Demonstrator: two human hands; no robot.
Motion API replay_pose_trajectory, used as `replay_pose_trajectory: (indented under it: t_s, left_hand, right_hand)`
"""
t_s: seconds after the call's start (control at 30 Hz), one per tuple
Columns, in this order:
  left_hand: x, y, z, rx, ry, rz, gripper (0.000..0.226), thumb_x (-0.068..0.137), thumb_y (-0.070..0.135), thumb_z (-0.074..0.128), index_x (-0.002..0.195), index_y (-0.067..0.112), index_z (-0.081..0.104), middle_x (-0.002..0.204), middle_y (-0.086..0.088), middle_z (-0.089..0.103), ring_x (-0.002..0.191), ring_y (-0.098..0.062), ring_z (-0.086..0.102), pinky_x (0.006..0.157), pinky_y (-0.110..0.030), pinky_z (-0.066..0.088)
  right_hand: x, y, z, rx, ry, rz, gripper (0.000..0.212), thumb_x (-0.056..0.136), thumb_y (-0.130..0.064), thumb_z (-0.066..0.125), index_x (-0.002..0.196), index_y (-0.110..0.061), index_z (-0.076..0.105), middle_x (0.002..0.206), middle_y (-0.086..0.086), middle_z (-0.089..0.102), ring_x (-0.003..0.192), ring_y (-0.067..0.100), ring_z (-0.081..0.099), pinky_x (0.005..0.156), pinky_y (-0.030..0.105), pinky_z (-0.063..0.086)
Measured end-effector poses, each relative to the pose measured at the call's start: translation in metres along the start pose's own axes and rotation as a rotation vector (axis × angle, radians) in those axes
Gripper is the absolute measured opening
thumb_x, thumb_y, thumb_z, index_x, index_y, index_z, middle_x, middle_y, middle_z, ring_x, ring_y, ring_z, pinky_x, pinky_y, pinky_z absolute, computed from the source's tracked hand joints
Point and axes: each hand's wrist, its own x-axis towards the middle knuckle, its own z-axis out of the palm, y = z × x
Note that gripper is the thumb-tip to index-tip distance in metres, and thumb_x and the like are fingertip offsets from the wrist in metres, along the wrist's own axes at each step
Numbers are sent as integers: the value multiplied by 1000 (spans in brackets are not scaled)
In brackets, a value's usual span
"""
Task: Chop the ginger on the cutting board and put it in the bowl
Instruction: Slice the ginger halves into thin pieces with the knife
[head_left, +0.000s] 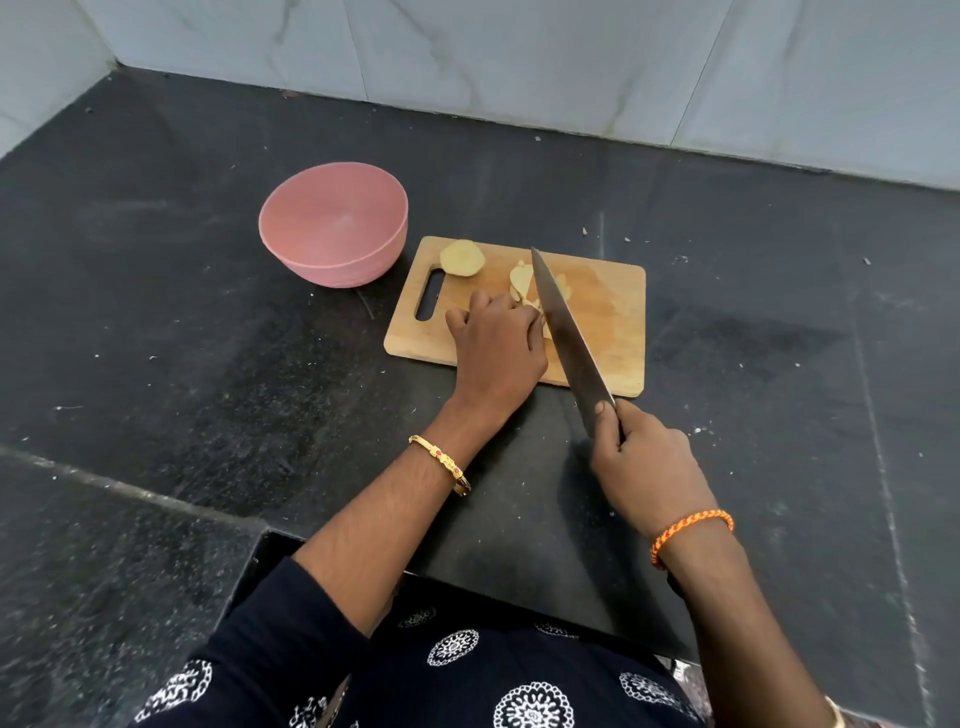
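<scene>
Rectangular wooden cutting board (613, 322) with slot handle at its left end lay on the dark speckled stone counter (208, 312), its near edge set well back from the counter's front edge. Round pink plastic bowl (335, 223) stood just beside the board's far-left corner, not touching it as far as could be seen.

Left hand (496, 348) rested on the board's near-left part, fingers curled down onto pale yellow ginger slices (522, 283) beside the blade. A larger peeled ginger chunk (462, 257) lay apart at the far-left corner of the board, near the slot.

Right hand (641, 462) gripped the handle of a long steel chef's knife (563, 327), thumb on the blade heel; hand sat over the counter, nearer than the board's near edge. Blade ran diagonally across the board, tip toward the far side.

Right half of the board was bare wood. Open counter extended to the right and far side up to the pale marble-tiled wall (519, 62).
</scene>
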Motion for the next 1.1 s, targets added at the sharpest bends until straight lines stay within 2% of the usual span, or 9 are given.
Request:
replay_pose_trajectory:
  t_s: [0.2, 0.43, 0.57, 0.7, 0.87, 1.0, 1.1]
  left_hand:
    - [-4, -8, -2, -67, -51, 17, 25, 92, 22, 52, 113, 23, 66, 100, 4, 60, 99, -16, 41, 76, -32, 21]
    - [-3, -7, -2, -80, -20, 12, 23, 89, 23, 56, 107, 26, 69, 93, 5, 62, 96, -16, 43, 75, -32, 22]
    - [-4, -10, -3, -52, -42, 31, 24, 89, 33, 57, 110, 29, 67, 96, 6, 62, 98, -16, 42, 76, -34, 23]
    - [1, -6, -4, -22, -26, 7, 21, 91, 27, 56, 108, 29, 68, 95, 4, 64, 97, -17, 42, 74, -31, 18]
    - [5, -5, -7, -24, -36, 6, 22, 91, 29, 56, 108, 26, 69, 100, 4, 67, 97, -17, 41, 74, -30, 15]
    - [5, -7, -9, -9, -32, -6, 21, 89, 32, 59, 106, 27, 70, 102, 7, 69, 97, -16, 41, 74, -30, 15]
    - [5, -7, -9, -1, -23, -12, 20, 88, 33, 60, 104, 28, 70, 100, 9, 69, 98, -15, 42, 75, -31, 17]
  right_hand:
    - [4, -1, 4, -51, -20, 4, 29, 99, -36, 31, 89, -18, 52, 69, 8, 59, 64, 26, 60, 67, 43, 56]
    - [8, -10, 6, -132, -48, 39, 29, 100, -35, 29, 91, -14, 47, 69, 5, 48, 70, 28, 55, 65, 37, 48]
    - [12, -13, 4, -165, -91, 63, 28, 101, -35, 29, 94, -15, 47, 78, 8, 54, 74, 26, 57, 68, 36, 49]
    - [7, -10, -2, -164, -126, 72, 29, 100, -35, 30, 95, -15, 51, 85, 11, 60, 77, 27, 61, 74, 41, 54]
    - [-21, 9, -18, -156, -121, 60, 35, 99, -38, 30, 75, -19, 48, 73, 9, 58, 66, 24, 57, 63, 32, 48]
    - [-39, 12, -21, -93, -34, 19, 37, 98, -37, 34, 74, -16, 51, 59, 7, 55, 55, 25, 55, 53, 33, 46]
    - [-27, 10, -14, -87, 17, -6, 37, 98, -37, 34, 73, -14, 49, 60, 7, 55, 57, 28, 55, 54, 31, 42]
